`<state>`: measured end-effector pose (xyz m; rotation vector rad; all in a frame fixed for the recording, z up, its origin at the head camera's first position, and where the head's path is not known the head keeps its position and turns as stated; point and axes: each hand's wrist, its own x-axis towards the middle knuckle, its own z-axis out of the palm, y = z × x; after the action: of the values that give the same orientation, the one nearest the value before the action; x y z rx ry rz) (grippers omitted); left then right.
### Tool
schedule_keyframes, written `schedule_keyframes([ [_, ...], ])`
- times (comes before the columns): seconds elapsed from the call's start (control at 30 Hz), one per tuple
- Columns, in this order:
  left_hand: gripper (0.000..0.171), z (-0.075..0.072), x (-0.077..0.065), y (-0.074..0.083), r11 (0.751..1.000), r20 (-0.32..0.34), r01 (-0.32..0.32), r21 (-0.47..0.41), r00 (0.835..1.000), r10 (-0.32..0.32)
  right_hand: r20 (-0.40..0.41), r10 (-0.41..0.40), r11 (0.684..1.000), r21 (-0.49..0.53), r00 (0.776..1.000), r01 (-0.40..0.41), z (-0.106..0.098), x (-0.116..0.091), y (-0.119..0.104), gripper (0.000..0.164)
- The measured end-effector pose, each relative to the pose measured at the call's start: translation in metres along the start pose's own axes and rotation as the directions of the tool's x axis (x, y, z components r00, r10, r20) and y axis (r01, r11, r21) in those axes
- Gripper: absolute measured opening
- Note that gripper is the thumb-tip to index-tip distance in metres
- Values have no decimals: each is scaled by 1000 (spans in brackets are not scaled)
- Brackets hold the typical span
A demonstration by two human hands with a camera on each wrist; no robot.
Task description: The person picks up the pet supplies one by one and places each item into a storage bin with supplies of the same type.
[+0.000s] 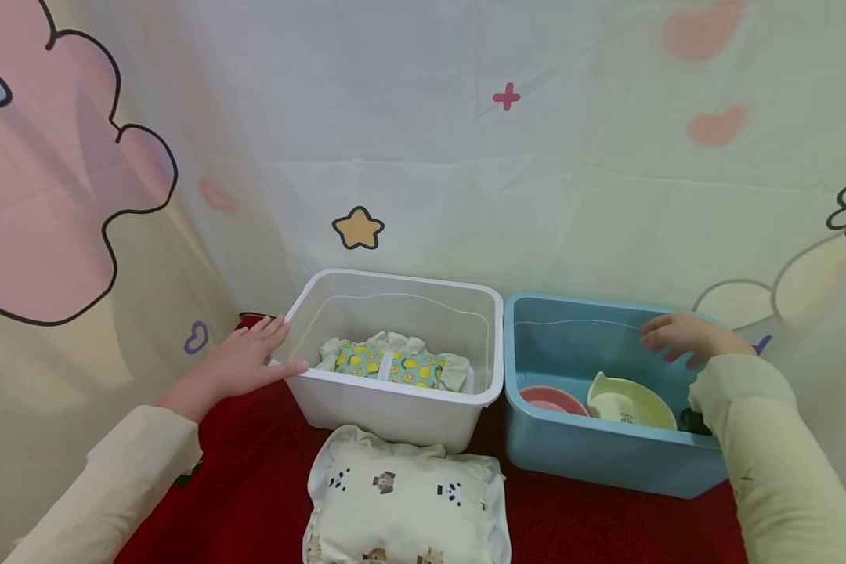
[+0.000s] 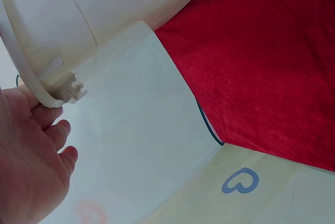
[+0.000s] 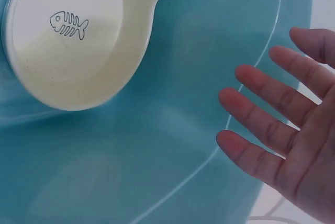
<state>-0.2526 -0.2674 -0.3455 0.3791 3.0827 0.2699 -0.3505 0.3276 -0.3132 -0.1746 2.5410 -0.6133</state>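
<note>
My left hand (image 1: pixel 250 362) rests on the left rim of a white plastic bin (image 1: pixel 395 403), its fingers straight along the edge. In the left wrist view the fingertips touch the rim near a small notched clip. A lemon-print pillow with white ruffles (image 1: pixel 388 368) lies inside this bin. Over the back right of a blue bin (image 1: pixel 606 450) hovers my right hand (image 1: pixel 691 337), fingers spread and holding nothing. The blue bin contains a cream bowl with a fishbone drawing (image 3: pixel 68 41), a pink bowl (image 1: pixel 553 399) and a dark object (image 1: pixel 692 421) partly hidden by the sleeve.
In front of the white bin, a ruffled cushion (image 1: pixel 405 501) with animal faces lies on the red cloth (image 1: pixel 247 470). Behind both bins hangs a pale printed curtain (image 1: pixel 423 157). The bins stand side by side, their rims close together.
</note>
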Motion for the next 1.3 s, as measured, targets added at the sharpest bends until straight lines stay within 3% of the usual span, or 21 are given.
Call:
schedule_keyframes([
  [0.5, 89, 0, 0, 0, 1000, -3, 1, 1, 1000, -1, -45, 35, 993, -112, 998, -40, -13, -8, -14, 57],
  [1.3, 92, 0, 0, 2, 1000, -6, 0, -4, 1000, 0, -69, -38, 972, -233, 997, 21, -13, -24, -16, 54],
])
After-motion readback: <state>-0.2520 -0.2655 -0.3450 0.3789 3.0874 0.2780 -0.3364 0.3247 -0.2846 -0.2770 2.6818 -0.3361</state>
